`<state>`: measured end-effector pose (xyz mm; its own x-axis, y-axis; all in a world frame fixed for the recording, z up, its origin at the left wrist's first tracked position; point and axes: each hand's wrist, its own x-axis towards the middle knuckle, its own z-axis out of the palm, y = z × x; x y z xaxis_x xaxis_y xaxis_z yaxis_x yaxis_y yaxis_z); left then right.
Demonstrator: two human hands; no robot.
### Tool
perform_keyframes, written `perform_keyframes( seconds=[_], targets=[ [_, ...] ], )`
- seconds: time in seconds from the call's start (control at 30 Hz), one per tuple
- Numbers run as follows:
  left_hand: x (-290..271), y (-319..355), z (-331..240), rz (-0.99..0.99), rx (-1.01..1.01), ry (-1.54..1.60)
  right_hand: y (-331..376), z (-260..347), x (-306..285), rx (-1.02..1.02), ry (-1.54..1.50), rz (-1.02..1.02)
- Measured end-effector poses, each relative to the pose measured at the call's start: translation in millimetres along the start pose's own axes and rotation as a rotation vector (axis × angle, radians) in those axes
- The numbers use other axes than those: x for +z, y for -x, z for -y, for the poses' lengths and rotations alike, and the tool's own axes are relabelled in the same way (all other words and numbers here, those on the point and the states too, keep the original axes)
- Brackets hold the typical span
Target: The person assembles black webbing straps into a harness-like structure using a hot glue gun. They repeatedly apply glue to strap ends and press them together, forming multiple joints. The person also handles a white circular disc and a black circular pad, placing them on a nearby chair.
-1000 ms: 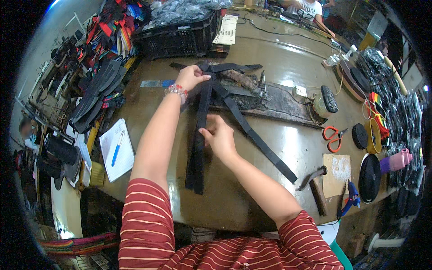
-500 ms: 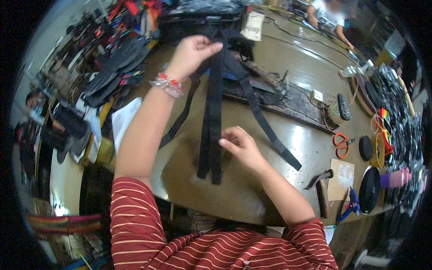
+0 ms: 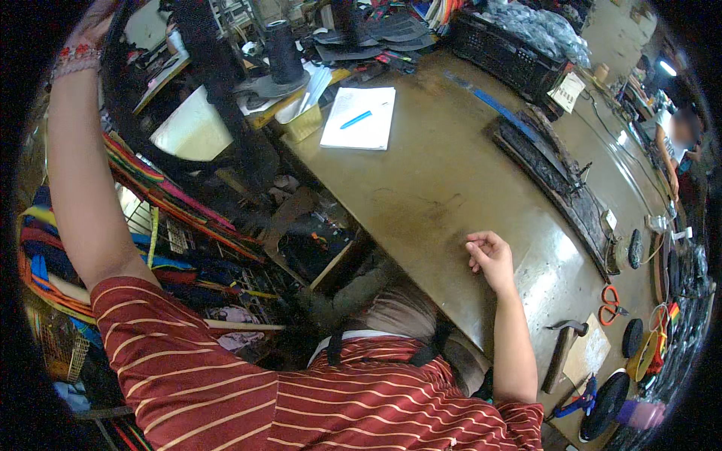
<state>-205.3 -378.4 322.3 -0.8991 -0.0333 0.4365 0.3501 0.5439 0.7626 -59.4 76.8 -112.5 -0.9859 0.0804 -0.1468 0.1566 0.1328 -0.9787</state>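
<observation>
My left arm is stretched far out to the left, and my left hand (image 3: 94, 26) is at the upper left rim of the view. Its fingers are blurred and partly cut off, but they appear closed on black webbing straps (image 3: 218, 86) hanging beside it, off the table's left edge. Over the table, my right hand (image 3: 492, 259) has its fingers loosely curled in, with nothing visible in them. The brown tabletop (image 3: 421, 180) lies beneath it. A hammer (image 3: 562, 353) rests to the right of my right forearm.
A white paper pad (image 3: 376, 128) with a blue pen (image 3: 356, 120) lies at the table's left end. A black crate (image 3: 504, 56) stands behind. Along the right are a long dark bar (image 3: 553, 195), orange-handled scissors (image 3: 611, 304), blue-handled pliers (image 3: 583, 398) and a black webbing roll (image 3: 605, 406).
My view has turned left. The black straps, held up over the table before, have swung off to the left with my left hand. My right hand has come away from them.
</observation>
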Motion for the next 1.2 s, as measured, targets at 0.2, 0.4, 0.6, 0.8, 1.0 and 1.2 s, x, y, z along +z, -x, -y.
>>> perform_keyframes(
  seconds=[0.2, 0.4, 0.6, 0.8, 1.0, 1.2],
  targets=[
    [-139, -121, 145, 0.139, -0.195, 0.287, 12, -5, 3, 0.012, 0.107, -0.103],
    [-281, -220, 235, -0.473, -0.498, -0.286, 14, -10, 9, 0.039, 0.203, -0.248],
    [-289, -186, 372, -0.739, -0.432, -1.187, 9, -15, 13, 0.068, 0.276, -0.323],
    [-146, -41, 615, -0.748, -0.718, -0.159, 3, -14, 14, 0.169, 0.303, -0.389],
    [-96, -15, 683, -0.674, -0.772, -0.334, 3, -11, 21, -0.004, 0.374, -0.392],
    [-100, -58, 637, -0.664, -0.888, -0.568, 5, -8, 22, 0.104, 0.254, -0.358]
  ],
)
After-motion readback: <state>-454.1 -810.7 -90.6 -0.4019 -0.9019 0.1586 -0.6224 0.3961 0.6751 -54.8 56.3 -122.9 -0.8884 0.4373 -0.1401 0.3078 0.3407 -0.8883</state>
